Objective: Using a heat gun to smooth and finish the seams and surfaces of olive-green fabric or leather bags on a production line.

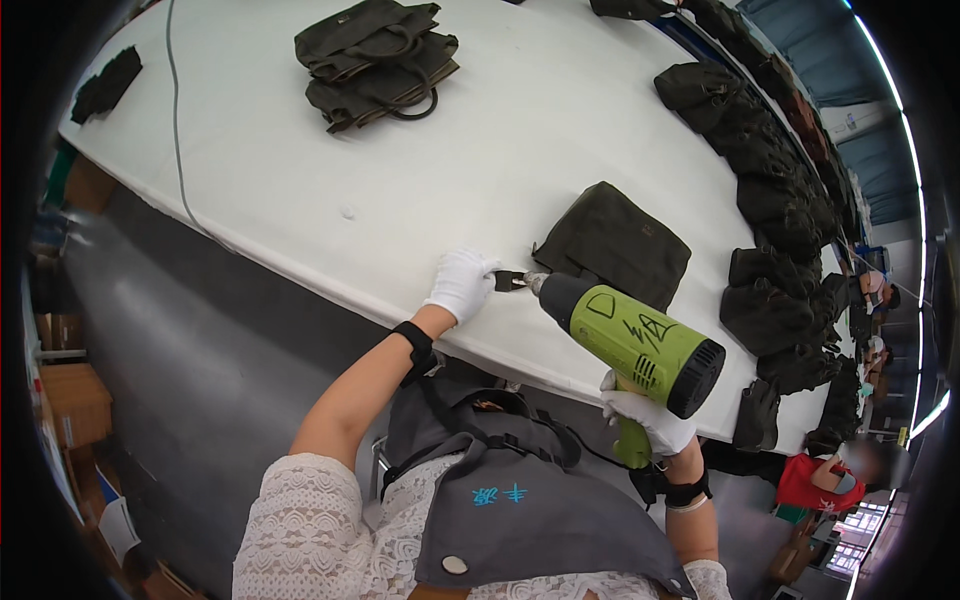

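Green heat gun (640, 345) gripped by right hand (648, 418); left hand (462, 283) pinches one strap (508, 281)

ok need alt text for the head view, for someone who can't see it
A white-gloved right hand aims a green heat gun at a small dark strap piece pinched by the gloved left hand on a white table. A dark green bag lies beside it, with more bags stacked around.

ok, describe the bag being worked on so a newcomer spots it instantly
On the long white table, look near its front edge, just beyond the green heat gun. The dark olive bag lies flat and alone there, its strap end pinched by the left hand; the other bags sit stacked or piled along the far edge.
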The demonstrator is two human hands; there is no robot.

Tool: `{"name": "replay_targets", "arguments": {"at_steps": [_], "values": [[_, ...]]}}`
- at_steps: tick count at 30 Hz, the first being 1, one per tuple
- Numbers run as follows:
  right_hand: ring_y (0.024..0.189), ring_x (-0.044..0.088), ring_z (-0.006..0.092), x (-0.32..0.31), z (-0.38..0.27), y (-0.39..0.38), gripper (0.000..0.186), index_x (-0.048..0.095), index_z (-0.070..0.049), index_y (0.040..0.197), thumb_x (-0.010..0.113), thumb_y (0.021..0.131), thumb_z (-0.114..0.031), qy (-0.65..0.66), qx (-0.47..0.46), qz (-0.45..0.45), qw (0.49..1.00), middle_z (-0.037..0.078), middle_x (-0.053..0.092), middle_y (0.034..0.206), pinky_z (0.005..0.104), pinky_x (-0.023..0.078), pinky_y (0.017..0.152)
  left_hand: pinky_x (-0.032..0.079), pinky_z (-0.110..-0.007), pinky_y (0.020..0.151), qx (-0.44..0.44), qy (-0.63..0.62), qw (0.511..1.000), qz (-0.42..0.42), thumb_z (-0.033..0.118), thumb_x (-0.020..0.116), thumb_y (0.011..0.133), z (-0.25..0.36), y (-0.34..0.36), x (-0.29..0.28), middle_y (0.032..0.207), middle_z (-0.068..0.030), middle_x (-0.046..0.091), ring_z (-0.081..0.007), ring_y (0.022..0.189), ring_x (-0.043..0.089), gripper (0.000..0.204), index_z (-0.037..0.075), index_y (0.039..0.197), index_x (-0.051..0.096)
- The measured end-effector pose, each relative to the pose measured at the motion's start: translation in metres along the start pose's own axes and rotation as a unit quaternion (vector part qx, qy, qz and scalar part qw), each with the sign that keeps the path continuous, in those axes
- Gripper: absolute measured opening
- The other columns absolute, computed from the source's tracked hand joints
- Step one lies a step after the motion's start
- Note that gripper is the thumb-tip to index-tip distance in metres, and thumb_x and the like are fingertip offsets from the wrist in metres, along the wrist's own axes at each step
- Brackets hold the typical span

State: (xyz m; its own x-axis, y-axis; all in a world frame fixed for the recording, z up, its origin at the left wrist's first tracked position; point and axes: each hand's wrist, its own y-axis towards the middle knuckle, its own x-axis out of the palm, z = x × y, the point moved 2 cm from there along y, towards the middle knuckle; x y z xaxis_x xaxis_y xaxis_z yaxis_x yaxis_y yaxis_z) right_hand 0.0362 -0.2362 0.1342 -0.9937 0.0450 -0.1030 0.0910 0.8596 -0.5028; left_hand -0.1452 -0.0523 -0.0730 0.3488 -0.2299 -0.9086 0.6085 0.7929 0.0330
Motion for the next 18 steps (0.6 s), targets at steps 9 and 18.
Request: {"name": "replay_targets", "arguments": {"at_steps": [9,18], "values": [[0.065,0.056,0.0091,0.015,0.001,0.008,0.017,0.062,-0.003,0.095,0.069,0.08,-0.007,-0.032,-0.012,-0.007,0.999,0.002,0.061,0.08,0.024,0.047,0.059,0.046,-0.042,0.076,-0.167,-0.01,0.968,0.185,0.011,0.057,0.078,-0.07,-0.039,-0.021,0.093,-0.011,0.063,-0.0315,0.087,0.059,0.024,0.01,0.102,0.063],[0.064,0.059,0.0123,0.009,-0.005,0.02,0.017,0.06,-0.002,0.093,0.067,0.077,-0.003,-0.084,0.021,-0.029,0.996,0.004,0.059,0.077,0.0242,0.049,0.056,0.046,-0.042,0.083,-0.08,-0.016,0.961,0.265,0.002,0.055,0.08,-0.082,-0.07,-0.03,0.106,-0.0138,0.062,-0.0337,0.094,0.057,0.021,0.003,0.099,0.062]]}}
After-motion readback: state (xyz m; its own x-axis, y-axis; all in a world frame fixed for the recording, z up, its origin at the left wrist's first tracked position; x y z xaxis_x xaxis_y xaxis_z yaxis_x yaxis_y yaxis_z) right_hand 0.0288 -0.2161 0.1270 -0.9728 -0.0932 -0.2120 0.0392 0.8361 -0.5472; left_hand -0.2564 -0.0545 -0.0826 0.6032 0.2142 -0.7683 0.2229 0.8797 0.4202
